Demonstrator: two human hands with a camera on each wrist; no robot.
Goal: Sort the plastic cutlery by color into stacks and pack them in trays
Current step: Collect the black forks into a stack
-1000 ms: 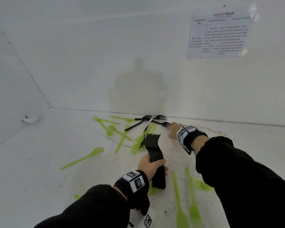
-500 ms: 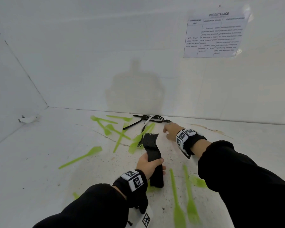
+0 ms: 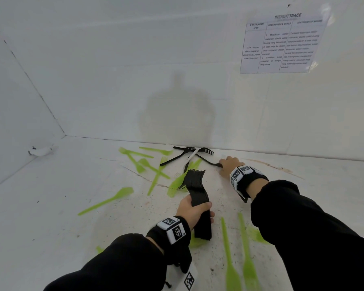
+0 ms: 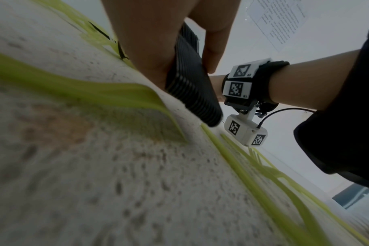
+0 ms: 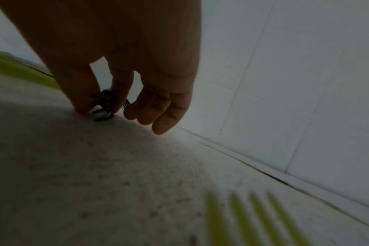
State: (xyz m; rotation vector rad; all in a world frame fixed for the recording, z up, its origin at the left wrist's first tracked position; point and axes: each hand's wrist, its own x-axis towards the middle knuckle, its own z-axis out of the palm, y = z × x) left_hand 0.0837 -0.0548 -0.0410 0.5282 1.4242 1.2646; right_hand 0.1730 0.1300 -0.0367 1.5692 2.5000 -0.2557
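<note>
My left hand (image 3: pixel 192 211) grips a thick stack of black forks (image 3: pixel 195 185) by the handles, tines pointing away; the left wrist view shows the stack (image 4: pixel 190 79) standing on the white surface. Farther right, my right hand (image 3: pixel 229 164) reaches toward the back wall and pinches the handle end of a loose black fork (image 3: pixel 208 161). In the right wrist view thumb and forefinger meet on that fork (image 5: pixel 105 99) against the surface. More black forks (image 3: pixel 183 153) lie crossed by the wall. Green cutlery (image 3: pixel 156 175) is scattered on the surface.
A white piece (image 3: pixel 191 157) lies among the crossed black forks. Long green pieces (image 3: pixel 229 259) lie near the front between my arms, a green spoon (image 3: pixel 111 199) to the left. White walls close the back and left; a printed sheet (image 3: pixel 282 43) hangs on the back wall.
My right hand has come down on the surface and closed thumb and forefinger on the black fork's handle end. The left hand keeps the stack where it was.
</note>
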